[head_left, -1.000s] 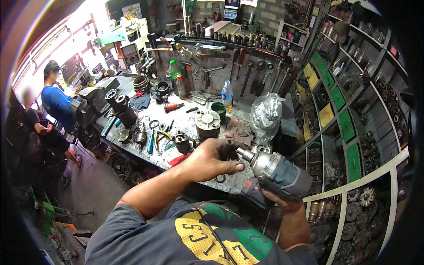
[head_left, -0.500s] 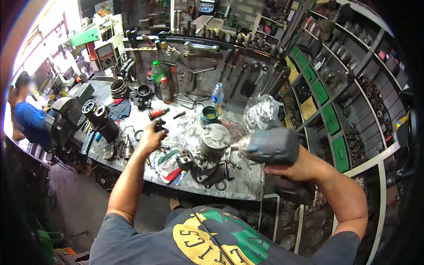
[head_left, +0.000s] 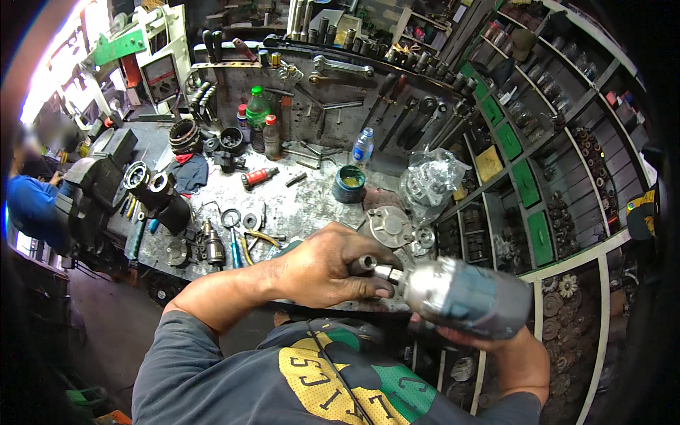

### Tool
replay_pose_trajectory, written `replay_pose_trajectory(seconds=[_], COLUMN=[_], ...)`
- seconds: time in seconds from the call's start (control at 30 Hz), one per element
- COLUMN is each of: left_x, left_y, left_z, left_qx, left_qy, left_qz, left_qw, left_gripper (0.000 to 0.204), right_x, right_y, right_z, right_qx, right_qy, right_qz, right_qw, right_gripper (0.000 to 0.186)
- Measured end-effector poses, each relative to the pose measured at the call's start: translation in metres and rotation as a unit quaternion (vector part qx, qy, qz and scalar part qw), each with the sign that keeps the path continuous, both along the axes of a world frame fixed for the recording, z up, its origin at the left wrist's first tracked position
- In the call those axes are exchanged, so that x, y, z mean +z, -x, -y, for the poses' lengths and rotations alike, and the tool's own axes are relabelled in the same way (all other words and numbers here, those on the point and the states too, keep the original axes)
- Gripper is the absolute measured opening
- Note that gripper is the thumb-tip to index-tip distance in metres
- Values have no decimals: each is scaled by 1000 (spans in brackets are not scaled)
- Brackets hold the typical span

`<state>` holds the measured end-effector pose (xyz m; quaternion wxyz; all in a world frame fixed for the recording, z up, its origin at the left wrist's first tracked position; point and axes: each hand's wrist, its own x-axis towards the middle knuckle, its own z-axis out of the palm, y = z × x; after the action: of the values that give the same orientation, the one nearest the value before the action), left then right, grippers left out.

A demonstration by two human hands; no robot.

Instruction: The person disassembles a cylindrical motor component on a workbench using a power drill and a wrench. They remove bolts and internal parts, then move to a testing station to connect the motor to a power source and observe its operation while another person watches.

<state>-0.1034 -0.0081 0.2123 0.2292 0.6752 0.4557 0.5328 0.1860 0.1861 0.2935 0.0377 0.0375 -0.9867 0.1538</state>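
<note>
My right hand grips a cordless impact wrench, its nose pointing left and slightly blurred. Closed fingers of my left hand hold a dark metal socket right beside the wrench's nose. A shiny metal piece sits between that nose and my left fingers; whether it is fixed to the wrench I cannot tell. Behind my hands, a round grey motor housing stands on the workbench, partly covered by my left hand.
An open teal tub, a water bottle and bagged parts lie beyond. A red tool and a blue-handled tool rest leftward. A bench vise stands far left, near another person. Drawered shelving lines the right.
My left hand has come from over the bench toward me and rightward, up to the wrench's nose. The wrench in my right hand has moved nearer to me and rightward.
</note>
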Motion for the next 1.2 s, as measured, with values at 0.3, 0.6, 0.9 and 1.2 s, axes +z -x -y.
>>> replay_pose_trajectory(seconds=[0.3,0.6,0.9,1.2], left_x=[-225,-117,7,0], left_y=[180,97,-74,-132], left_z=[-7,-12,-57,-69], left_qx=[343,190,-78,-48], left_qy=[455,-129,-174,-165], left_qz=[-265,688,840,854], left_qw=[778,689,508,491], left_gripper=[44,28,28,34], right_x=[-4,-15,-55,-89], right_y=[-81,-52,-28,-44], right_z=[25,23,-6,-37], right_qx=[-282,-234,-1,78], right_qy=[374,377,235,144], right_qz=[-130,-57,-31,-60], right_qw=[874,894,972,985], right_gripper=[80,53,51,54])
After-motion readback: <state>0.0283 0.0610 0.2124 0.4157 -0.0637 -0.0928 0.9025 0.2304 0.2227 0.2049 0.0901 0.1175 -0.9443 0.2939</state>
